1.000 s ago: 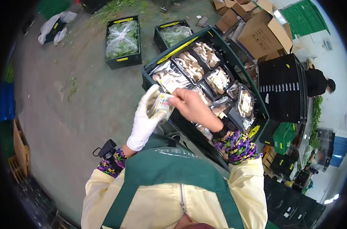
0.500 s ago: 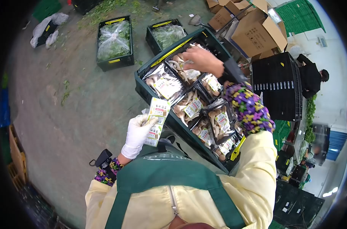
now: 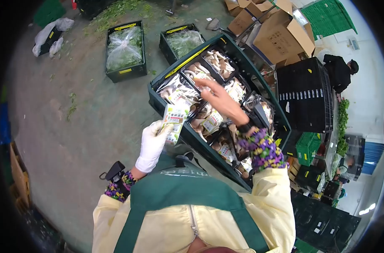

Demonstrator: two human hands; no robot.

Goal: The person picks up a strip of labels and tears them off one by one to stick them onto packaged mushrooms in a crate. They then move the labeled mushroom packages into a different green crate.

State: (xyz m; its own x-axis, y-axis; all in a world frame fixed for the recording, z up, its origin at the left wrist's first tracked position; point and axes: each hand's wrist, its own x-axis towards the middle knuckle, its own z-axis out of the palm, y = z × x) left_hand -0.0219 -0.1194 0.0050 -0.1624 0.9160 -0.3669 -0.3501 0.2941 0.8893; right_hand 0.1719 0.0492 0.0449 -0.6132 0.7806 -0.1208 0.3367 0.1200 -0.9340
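Note:
My left hand (image 3: 151, 145), in a white glove, pinches a folded strip of printed labels (image 3: 176, 118) beside the near left edge of a dark green crate (image 3: 215, 161). In the crate lie several black trays of brown-capped mushrooms (image 3: 218, 64) under clear film. Many of them carry a white and green label (image 3: 212, 122). My bare right hand (image 3: 221, 100) is over the trays, its fingers stretched toward the label strip and a mushroom tray at the left end (image 3: 175, 89). I see nothing clearly held in it.
Two crates of bagged leafy greens (image 3: 125, 50) (image 3: 183, 41) stand on the floor beyond. Cardboard boxes (image 3: 282, 36) and a stack of black crates (image 3: 304, 99) are at the right. A person in black (image 3: 337, 74) stands behind that stack. Loose leaves (image 3: 116, 12) litter the floor.
My right hand has drawn back from the far trays toward the label strip, its forearm now across the middle of the crate. The labels hang shorter below my left hand's fingers.

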